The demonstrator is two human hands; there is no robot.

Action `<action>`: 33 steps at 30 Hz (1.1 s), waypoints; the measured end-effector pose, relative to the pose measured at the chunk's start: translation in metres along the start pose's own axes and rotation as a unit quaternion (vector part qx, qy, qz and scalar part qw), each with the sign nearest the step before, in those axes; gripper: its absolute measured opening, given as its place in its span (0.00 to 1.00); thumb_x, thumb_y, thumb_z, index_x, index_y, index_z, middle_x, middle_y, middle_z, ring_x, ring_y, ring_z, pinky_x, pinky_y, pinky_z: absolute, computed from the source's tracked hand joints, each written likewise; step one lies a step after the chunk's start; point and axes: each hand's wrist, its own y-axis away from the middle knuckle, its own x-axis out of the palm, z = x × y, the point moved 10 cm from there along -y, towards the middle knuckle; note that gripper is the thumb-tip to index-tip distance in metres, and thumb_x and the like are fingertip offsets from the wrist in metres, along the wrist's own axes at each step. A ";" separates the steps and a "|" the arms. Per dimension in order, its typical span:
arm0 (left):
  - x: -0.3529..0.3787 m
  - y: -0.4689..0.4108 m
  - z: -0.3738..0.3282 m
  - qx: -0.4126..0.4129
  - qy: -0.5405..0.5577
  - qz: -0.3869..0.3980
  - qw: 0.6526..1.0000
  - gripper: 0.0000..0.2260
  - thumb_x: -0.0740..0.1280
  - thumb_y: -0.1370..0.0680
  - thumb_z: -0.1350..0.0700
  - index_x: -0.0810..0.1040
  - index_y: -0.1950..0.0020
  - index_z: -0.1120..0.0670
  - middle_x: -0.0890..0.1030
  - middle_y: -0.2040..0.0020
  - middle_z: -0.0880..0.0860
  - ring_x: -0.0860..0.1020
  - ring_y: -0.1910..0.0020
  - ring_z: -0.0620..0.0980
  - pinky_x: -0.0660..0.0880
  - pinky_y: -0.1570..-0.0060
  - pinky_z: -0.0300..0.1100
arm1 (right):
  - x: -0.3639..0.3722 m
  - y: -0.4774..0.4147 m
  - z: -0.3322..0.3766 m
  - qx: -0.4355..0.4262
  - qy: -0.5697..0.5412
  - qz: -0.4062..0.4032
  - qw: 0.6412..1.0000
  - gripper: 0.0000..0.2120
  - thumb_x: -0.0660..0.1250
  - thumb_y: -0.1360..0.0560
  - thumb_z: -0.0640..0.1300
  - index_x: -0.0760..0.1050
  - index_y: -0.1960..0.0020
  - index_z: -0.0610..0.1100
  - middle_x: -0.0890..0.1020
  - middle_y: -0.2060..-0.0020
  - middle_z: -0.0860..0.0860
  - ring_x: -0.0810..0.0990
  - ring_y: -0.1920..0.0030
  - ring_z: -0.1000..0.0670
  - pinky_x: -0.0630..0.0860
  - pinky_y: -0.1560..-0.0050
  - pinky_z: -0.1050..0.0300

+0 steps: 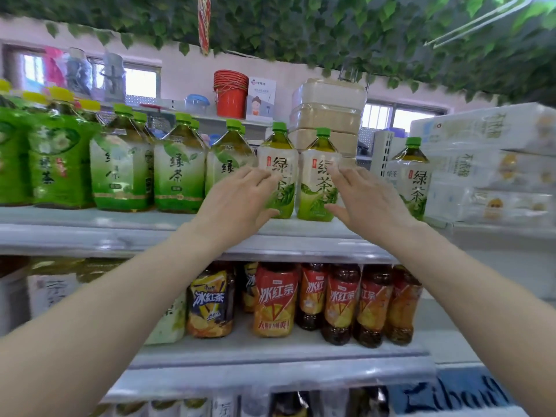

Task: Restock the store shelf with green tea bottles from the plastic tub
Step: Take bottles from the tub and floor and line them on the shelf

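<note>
Two green tea bottles stand side by side on the upper shelf (150, 224). My left hand (240, 203) is at the left one (281, 159), fingers spread and fairly straight, fingertips at its label and thumb near its base. My right hand (364, 203) is held the same way at the right bottle (319, 167). Neither hand is closed round a bottle. A third matching bottle (410, 173) stands apart to the right. The plastic tub is out of view.
A row of larger green tea bottles (177, 173) fills the shelf to the left. Packs of paper tissue (493, 164) stand at the right end. Iced red tea bottles (340, 299) line the shelf below. Stacked containers (328, 112) and red buckets (230, 91) sit behind.
</note>
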 end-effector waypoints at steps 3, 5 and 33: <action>-0.008 0.028 -0.007 0.007 0.039 0.006 0.999 0.26 0.74 0.27 0.47 0.75 0.32 0.56 0.79 0.37 0.55 0.76 0.38 0.57 0.76 0.45 0.49 | -0.007 0.031 0.019 0.014 -0.002 0.022 1.000 0.34 0.57 0.19 0.59 0.53 0.21 0.42 0.67 0.27 0.43 0.65 0.27 0.41 0.66 0.30 0.46; -0.009 0.046 -0.012 0.011 0.061 0.007 0.998 0.25 0.73 0.26 0.48 0.75 0.32 0.56 0.78 0.37 0.56 0.76 0.38 0.58 0.75 0.43 0.50 | -0.009 0.053 0.031 0.011 0.008 0.025 1.000 0.33 0.58 0.19 0.58 0.57 0.22 0.40 0.70 0.30 0.42 0.68 0.30 0.40 0.69 0.32 0.44; 0.232 0.569 -0.239 -0.052 0.394 0.359 0.844 0.24 0.75 0.28 0.57 0.76 0.33 0.54 0.79 0.39 0.54 0.76 0.41 0.56 0.75 0.45 0.48 | 0.271 0.578 0.280 0.197 -0.325 0.303 0.874 0.23 0.69 0.24 0.48 0.73 0.32 0.42 0.78 0.39 0.45 0.80 0.46 0.41 0.80 0.53 0.50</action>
